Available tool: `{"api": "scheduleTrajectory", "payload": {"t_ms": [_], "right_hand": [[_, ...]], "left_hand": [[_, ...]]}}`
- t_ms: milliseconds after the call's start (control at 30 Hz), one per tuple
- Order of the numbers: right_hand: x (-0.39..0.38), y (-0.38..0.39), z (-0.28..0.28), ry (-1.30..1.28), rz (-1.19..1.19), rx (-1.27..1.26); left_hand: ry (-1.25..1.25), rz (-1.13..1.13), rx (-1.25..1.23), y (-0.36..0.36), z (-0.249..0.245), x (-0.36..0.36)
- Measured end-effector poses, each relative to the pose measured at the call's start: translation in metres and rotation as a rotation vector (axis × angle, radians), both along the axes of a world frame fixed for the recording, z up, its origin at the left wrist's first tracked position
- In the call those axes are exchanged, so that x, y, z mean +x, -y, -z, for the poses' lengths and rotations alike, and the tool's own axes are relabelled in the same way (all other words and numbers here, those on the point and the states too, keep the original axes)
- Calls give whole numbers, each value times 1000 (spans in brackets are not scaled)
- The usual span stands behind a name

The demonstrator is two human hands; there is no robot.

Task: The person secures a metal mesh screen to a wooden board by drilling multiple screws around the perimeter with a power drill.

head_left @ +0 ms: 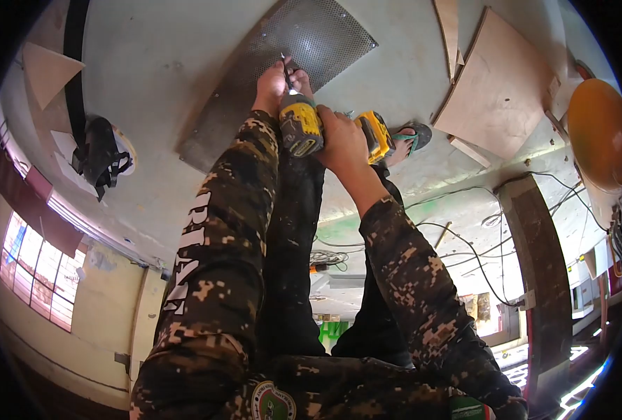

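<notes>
My right hand [344,140] is wrapped around the handle of a yellow and black cordless drill [301,127]. Its yellow battery end [379,136] sticks out on the right of that hand. A long dark bit [287,75] points away from me, out of the drill's nose. My left hand [274,85] is closed around the bit, with fingers on both sides of it. Whether a small screw is also pinched there is too small to tell. Beneath both hands lies a perforated metal sheet [325,42] with small fasteners along its edges.
Thin wooden boards [500,84] lie at the right, near a sandaled foot [412,138]. An orange round object [599,133] stands at the far right. Cables [465,238] trail over the floor. At the left are a black strapped item [102,155] and a dark strip [75,70].
</notes>
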State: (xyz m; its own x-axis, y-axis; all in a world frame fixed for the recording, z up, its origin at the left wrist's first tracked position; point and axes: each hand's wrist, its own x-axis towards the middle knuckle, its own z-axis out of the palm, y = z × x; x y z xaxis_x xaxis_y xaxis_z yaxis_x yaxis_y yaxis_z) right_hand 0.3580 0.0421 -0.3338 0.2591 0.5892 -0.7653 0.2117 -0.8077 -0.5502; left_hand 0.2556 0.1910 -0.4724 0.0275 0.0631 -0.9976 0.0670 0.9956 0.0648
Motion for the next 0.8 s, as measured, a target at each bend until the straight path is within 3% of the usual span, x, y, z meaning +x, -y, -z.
{"api": "scheduleTrajectory", "payload": {"t_ms": [200,333,500,633,667,800], "right_hand": [[3,-22,6,19,-44,-11],[2,-17,5,8,-52,-81],[-1,4,0,6,-47,-112],[-3,20,-6,0,-38,-129],[-5,24,-6,5,-33,-133],[-10,40,-6,32,-38,-147]], "left_hand": [[-11,244,58,-24,12,3],[-75,256,30,-14,8,8],[53,75,-99,14,16,-7],[55,185,-107,35,30,-19],[72,365,-45,39,36,-24],[70,266,-155,61,55,-36]]}}
